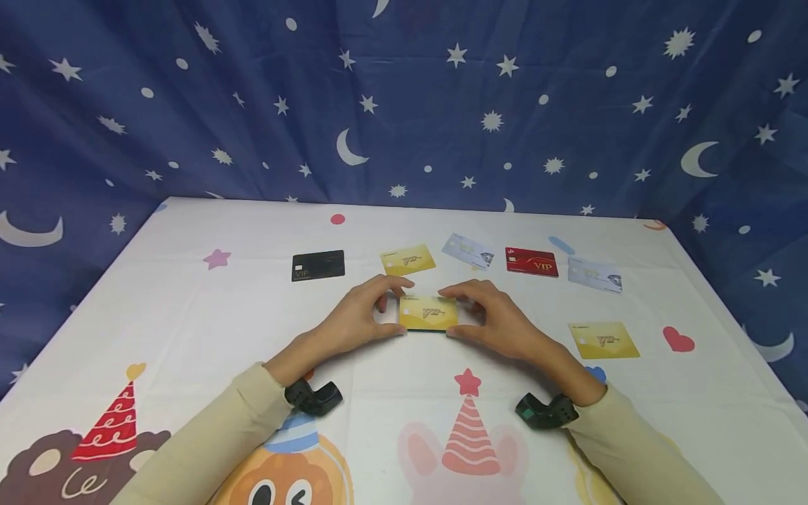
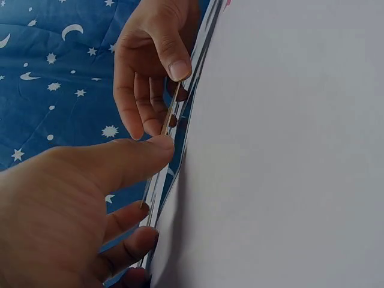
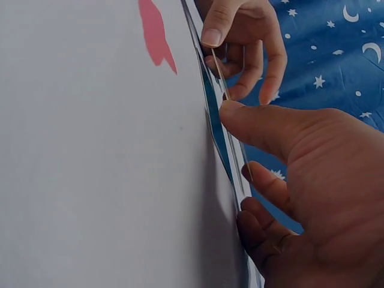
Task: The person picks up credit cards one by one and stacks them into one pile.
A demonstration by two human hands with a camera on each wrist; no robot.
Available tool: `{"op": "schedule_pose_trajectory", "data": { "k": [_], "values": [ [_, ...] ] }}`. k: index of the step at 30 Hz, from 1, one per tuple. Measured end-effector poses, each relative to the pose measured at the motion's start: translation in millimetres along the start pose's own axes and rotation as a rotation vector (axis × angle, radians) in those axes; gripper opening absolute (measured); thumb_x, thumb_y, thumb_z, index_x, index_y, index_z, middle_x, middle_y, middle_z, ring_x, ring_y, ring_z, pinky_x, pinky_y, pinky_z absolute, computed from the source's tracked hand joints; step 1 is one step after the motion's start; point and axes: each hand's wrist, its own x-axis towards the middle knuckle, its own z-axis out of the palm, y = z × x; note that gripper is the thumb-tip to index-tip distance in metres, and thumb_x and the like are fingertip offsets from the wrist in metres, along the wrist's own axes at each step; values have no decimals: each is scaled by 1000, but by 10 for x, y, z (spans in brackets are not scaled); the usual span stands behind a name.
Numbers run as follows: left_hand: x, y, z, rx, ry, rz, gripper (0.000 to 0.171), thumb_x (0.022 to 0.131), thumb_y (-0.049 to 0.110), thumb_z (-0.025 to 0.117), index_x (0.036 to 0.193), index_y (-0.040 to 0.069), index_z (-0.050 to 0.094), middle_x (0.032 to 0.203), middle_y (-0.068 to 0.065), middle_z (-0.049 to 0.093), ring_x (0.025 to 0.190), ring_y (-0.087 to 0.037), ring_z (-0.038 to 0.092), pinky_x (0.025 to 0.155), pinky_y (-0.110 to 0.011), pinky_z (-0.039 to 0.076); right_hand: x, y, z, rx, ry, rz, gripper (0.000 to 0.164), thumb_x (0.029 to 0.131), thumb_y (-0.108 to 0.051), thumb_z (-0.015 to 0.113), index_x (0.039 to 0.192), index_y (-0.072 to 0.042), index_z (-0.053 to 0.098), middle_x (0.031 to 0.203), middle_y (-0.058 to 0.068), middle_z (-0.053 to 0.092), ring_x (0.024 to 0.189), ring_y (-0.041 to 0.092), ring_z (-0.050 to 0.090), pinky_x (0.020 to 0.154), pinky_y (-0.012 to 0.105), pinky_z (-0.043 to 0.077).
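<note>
Centre: a thin gold rectangular card with outlined lettering (image 1: 428, 313) is sitting between the left hand (image 1: 353, 317) and the right hand (image 1: 505, 324), near the middle of the white cloth-covered counter (image 1: 189, 301); a dark strip is showing along its near edge.
Left grip: the left hand is pinching the card's left end, thumb at the near corner, fingers curling toward the far edge.
Right grip: the right hand is pinching the right end likewise, thumb at the near corner.
Underside: cannot tell whether the held card is touching the counter.
Far row, left end: a black rectangular card with "VIP" lettering (image 1: 318, 266) is lying flat.
Far row, rightward: a second gold rectangular card (image 1: 407, 260), a pale silver rectangular card (image 1: 468, 251), a red rectangular card (image 1: 532, 262) and a second pale silver card (image 1: 595, 275) are lying apart.
Right flank: a third gold rectangular card (image 1: 604, 340) is lying beyond the right forearm.
Backdrop: dark-blue fabric with white stars and moons (image 1: 429, 98) is hanging behind the counter.
</note>
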Motion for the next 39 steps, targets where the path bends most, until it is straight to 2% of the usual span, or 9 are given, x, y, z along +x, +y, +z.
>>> {"op": "schedule_pose_trajectory", "data": {
  "k": [8, 16, 28, 39],
  "values": [
    [-5, -12, 17, 24, -6, 0, 63, 73, 13, 84, 129, 13, 55, 103, 0, 56, 77, -14, 47, 71, -30, 39, -5, 50, 22, 6, 7, -23, 58, 74, -16, 84, 127, -19, 61, 124, -3, 56, 102, 17, 47, 84, 35, 45],
    [-5, -13, 15, 42, -12, 5, 63, 73, 11, 84, 129, 13, 55, 103, -2, 56, 78, -14, 48, 73, -31, 39, -1, 61, 59, 7, 1, -2, 58, 74, -16, 84, 127, -21, 61, 127, -2, 54, 112, 18, 44, 89, 36, 45],
    [-9, -24, 17, 52, -29, -19, 61, 74, 14, 83, 129, 13, 55, 98, 0, 53, 79, -13, 47, 74, -31, 39, -9, 47, 56, 1, 4, 12, 56, 74, -16, 84, 126, -20, 62, 125, -2, 55, 111, 18, 45, 89, 36, 46],
    [-11, -39, 17, 37, -29, -3, 62, 74, 13, 83, 129, 13, 54, 102, 0, 54, 81, -15, 47, 74, -31, 39, -8, 51, 56, 2, 3, 11, 56, 74, -16, 84, 125, -21, 62, 125, -2, 55, 111, 17, 45, 89, 35, 46]
  ]
}}
